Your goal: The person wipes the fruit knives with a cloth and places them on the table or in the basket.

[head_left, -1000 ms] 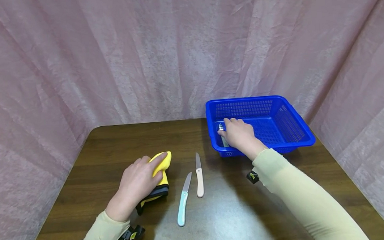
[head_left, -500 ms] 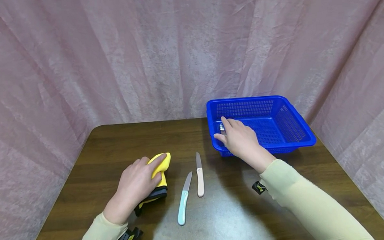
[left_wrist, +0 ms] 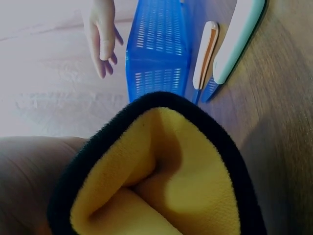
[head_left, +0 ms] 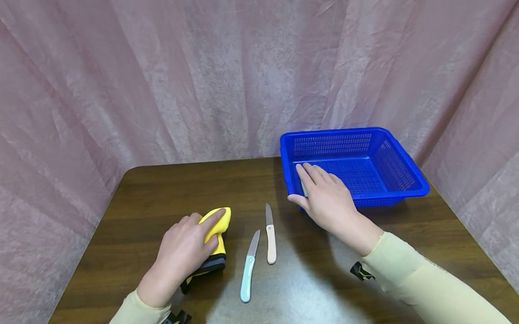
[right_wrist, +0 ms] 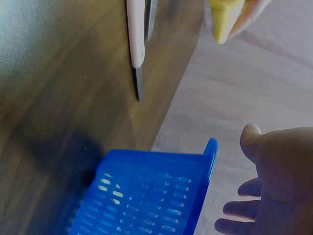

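Observation:
My left hand (head_left: 182,247) grips a bunched yellow cloth (head_left: 219,226) with grey backing and black edging; its folds fill the lower left wrist view. To the right of it two small paring knives lie on the table, blades pointing away: one with a mint handle (head_left: 246,280), one with a pale pink handle (head_left: 270,244). My right hand (head_left: 327,200) hovers over the near left corner of a blue plastic basket (head_left: 370,171), fingers spread and holding nothing. Beneath it, a sliver of a pale-handled utensil (head_left: 304,189) shows inside the basket; the rest is hidden.
The basket stands at the back right of the brown wooden table (head_left: 168,186). A pink curtain (head_left: 220,85) hangs right behind the table and along its right side.
My right hand has let go of the pale-handled utensil in the basket, spread its fingers and drawn back slightly toward me. The left hand keeps its grip on the cloth, nearly still.

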The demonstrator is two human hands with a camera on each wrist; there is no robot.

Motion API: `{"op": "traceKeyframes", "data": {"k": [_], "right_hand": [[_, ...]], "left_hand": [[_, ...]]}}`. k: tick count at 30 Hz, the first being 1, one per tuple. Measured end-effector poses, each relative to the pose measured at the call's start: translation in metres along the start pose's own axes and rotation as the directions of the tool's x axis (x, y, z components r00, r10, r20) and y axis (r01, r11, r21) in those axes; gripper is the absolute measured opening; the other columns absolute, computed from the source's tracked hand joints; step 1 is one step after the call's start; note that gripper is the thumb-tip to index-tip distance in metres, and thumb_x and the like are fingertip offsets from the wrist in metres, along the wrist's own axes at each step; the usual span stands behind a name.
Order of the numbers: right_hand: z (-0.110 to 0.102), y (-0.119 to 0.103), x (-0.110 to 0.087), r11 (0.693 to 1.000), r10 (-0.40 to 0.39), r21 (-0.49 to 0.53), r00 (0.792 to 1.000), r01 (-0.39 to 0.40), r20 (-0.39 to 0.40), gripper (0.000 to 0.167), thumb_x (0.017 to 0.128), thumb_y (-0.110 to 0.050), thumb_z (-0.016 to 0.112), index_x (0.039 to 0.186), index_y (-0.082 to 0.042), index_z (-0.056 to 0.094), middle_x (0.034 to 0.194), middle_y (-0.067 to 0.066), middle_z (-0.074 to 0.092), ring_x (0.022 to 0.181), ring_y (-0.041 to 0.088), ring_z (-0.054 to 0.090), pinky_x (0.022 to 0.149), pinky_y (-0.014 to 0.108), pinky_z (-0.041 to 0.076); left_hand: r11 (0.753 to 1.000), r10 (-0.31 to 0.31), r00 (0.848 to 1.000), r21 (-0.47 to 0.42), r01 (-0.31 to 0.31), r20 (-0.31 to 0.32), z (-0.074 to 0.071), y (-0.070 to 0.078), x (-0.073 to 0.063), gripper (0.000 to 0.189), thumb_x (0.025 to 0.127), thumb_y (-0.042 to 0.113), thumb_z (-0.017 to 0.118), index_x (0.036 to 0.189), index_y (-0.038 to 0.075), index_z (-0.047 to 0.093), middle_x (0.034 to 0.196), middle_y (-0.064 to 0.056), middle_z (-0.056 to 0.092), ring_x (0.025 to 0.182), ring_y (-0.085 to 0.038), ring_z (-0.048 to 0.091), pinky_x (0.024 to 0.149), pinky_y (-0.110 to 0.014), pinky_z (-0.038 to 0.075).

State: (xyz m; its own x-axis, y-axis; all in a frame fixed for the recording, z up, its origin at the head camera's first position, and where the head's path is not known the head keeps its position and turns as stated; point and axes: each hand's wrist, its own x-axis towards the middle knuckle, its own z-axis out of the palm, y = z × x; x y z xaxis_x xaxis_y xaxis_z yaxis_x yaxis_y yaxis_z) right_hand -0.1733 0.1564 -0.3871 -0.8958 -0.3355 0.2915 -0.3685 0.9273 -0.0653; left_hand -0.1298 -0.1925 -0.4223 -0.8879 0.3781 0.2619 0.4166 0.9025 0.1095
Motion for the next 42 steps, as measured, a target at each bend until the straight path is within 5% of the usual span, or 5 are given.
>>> {"op": "traceKeyframes", "data": {"k": [26,34,42], "right_hand": [[0.005,-0.038,-0.063,0.978,-0.204,0.02,0.977,0.206,-0.061,0.083,0.103,-0.053,0.074,0.165,-0.004,0.049,0.17,0.017,0.047,0.157,0.036,0.045,0.125,0.057,0.037],[0.014,-0.05,-0.075,0.964,-0.259,0.048,0.966,0.26,-0.031,0.084,0.102,-0.054,0.074,0.165,-0.004,0.05,0.169,0.016,0.049,0.158,0.035,0.044,0.126,0.055,0.036],[0.025,-0.057,-0.084,0.943,-0.326,0.098,0.942,0.318,0.078,0.084,0.102,-0.054,0.073,0.164,-0.003,0.05,0.167,0.015,0.051,0.157,0.034,0.046,0.125,0.056,0.037]], "left_hand": [[1.0,0.029,0.999,0.003,-0.029,-0.036,-0.001,0.007,-0.006,0.058,0.091,0.02,0.081,0.148,0.026,0.071,0.091,-0.009,0.062,0.072,-0.024,0.055,0.059,-0.043,0.049],[0.999,0.046,0.998,0.012,-0.045,-0.054,-0.004,0.01,-0.008,0.059,0.09,0.019,0.082,0.148,0.027,0.071,0.092,-0.01,0.063,0.073,-0.026,0.056,0.061,-0.045,0.05],[0.999,0.044,0.998,0.014,-0.044,-0.049,-0.003,0.009,-0.009,0.058,0.09,0.02,0.083,0.147,0.027,0.071,0.094,-0.011,0.065,0.075,-0.027,0.058,0.061,-0.045,0.05]]}}
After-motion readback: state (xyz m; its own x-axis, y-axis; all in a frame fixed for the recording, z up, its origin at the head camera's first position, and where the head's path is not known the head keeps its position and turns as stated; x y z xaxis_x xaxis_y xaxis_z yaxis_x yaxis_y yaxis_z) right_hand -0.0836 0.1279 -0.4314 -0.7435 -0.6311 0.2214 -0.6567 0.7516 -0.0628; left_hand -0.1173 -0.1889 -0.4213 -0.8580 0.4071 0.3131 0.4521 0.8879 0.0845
